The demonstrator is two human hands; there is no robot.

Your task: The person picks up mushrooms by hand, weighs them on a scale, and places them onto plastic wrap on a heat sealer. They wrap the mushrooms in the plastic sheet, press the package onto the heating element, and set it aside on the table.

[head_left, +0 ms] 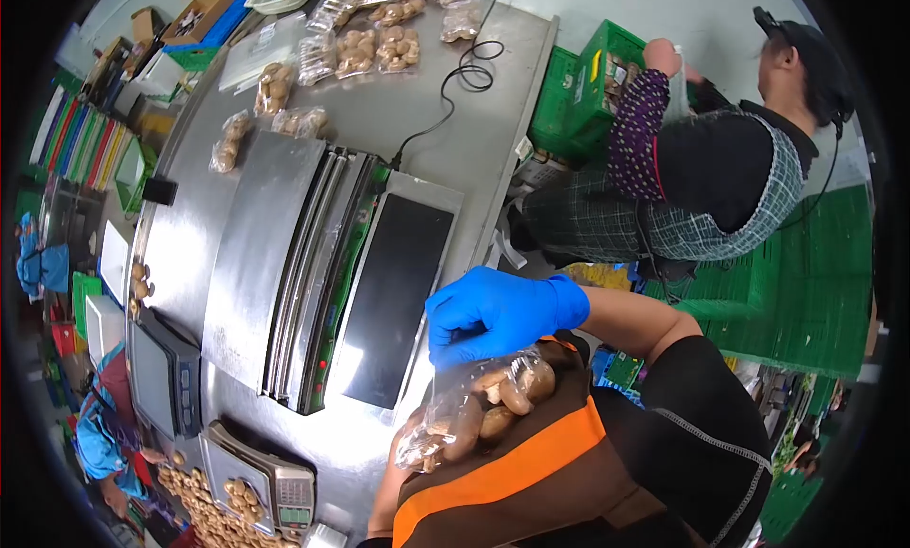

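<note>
My right hand (493,316), in a blue glove, is closed on the gathered top of a clear plastic bag of brown mushrooms (507,396). The bag hangs in front of my brown apron with its orange band (512,472). My left forearm (384,496) rises at the bottom, left of the apron. Its hand is hidden behind the bag, so its fingers do not show. Left of my right hand lies a metal sealing machine with a dark plate (393,297) on the steel table (483,112).
Several packed mushroom bags (355,53) lie at the table's far end. Two scales (166,377) and loose mushrooms (194,501) are at lower left. A black cable (441,121) crosses the table. At right, a co-worker (711,169) reaches to a green crate (607,74).
</note>
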